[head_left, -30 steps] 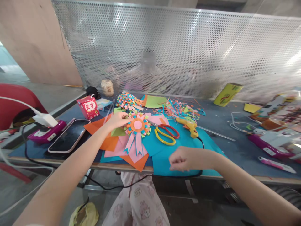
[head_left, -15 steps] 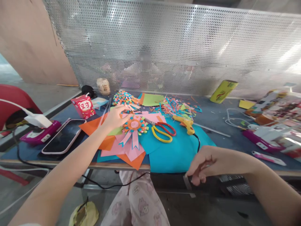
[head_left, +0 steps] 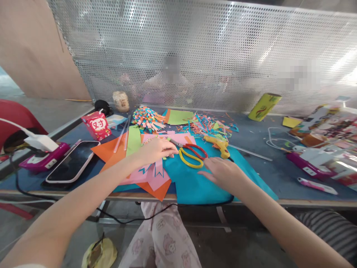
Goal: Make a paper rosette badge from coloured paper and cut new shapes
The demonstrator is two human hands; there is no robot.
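Observation:
My left hand [head_left: 156,152] is over the paper rosette, fingers stretched to the right toward the scissors and apparently empty. It covers most of the rosette; the pink ribbon tails [head_left: 158,172] with blue edges show below it. The scissors [head_left: 192,156], with one red and one yellow handle loop, lie on the blue paper [head_left: 195,186]. My right hand [head_left: 223,172] hovers low over that paper, just right of the yellow loop, with the thumb apart from the fingers. Beyond it lies a yellow glue gun [head_left: 219,146].
Behind are a fringed paper pompom [head_left: 149,119] and a heap of paper shreds [head_left: 208,124]. A phone [head_left: 73,163], a purple power strip [head_left: 46,158] and a red packet [head_left: 96,124] stand left. A pink cutter [head_left: 317,185] and another power strip [head_left: 309,166] are right.
My right hand has come up from below the table edge, inward over the blue paper. My left hand has moved right and nearer, now covering the rosette.

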